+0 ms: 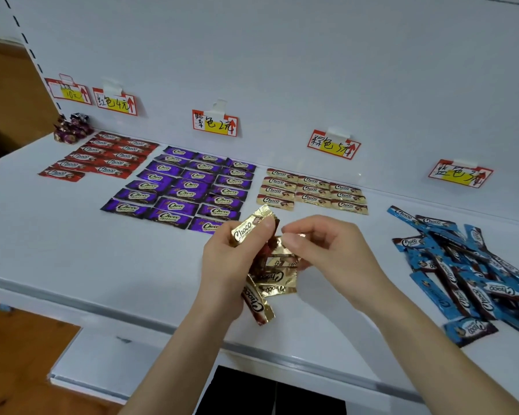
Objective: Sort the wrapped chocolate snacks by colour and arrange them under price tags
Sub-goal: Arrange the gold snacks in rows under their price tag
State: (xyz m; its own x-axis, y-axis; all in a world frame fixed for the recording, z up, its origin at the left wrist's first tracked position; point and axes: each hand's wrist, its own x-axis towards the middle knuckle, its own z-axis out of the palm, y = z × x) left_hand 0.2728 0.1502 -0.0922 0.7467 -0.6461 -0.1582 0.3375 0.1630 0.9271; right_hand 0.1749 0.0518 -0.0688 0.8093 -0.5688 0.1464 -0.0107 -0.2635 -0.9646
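While left hand [228, 262] is gripping the gold bunch [271, 278], right hand [321, 244] is pinching one bar [283, 248]. Lower bars [256, 307] are hanging loose; pulling risks spilling them.

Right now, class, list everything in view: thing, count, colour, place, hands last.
Price tags: five, red-yellow, back wall.
Red snacks: about a dozen, red, rows left.
Purple snacks: about twenty, purple, rows mid-left.
Laid gold snacks: about ten, gold, rows under fourth tag.
Blue snacks: many, blue, loose heap right.
Twist-wrapped sweets: several, purple, far left.
Shelf: one, white, underneath.
Held gold snacks: several, gold, in hands.
Left hand: grips the bunch.
Right hand: pinches one.
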